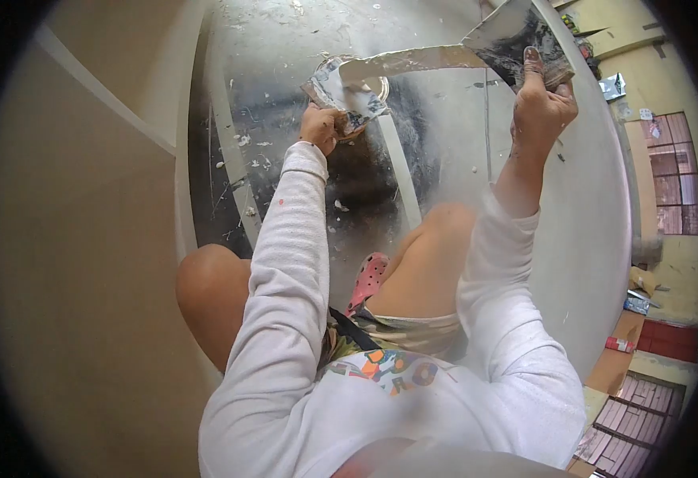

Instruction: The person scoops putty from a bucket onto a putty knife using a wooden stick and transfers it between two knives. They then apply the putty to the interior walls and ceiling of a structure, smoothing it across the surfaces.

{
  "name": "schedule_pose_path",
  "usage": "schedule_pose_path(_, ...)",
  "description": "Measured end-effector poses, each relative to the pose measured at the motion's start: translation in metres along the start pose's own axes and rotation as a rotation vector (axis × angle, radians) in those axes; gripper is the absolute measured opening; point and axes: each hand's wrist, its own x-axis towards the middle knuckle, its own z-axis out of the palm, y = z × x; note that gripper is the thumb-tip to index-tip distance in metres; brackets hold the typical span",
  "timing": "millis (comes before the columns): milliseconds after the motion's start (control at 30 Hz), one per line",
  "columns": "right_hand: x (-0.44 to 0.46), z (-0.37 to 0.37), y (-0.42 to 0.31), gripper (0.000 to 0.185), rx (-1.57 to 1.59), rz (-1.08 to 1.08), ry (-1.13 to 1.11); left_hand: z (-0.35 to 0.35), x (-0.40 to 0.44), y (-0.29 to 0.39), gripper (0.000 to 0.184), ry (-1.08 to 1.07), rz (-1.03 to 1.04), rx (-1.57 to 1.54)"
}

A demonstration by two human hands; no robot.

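My left hand is closed on the lower edge of a flat, paste-smeared plate with thick white paste on it. Behind the plate shows a pale round rim, perhaps a container or a roll; I cannot tell which. My right hand, up at the right, grips a broad flat scraper streaked grey and black, its thumb lying on the face. A long whitish strip spans from the plate to the scraper. Whether it is tape or an edge behind them is unclear.
Below my hands lies a grey floor with dark patches and white splatters. A plain wall rises at the left. A pink clog shows between my bent knees. Shuttered windows and a red-white can are at the right.
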Motion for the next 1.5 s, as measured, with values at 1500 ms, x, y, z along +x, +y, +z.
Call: schedule_pose_path(1500,-0.062,-0.024,0.074,0.02,0.812,0.692,-0.563,0.089,-0.16,0.084,0.022,-0.196,0.623,0.321)
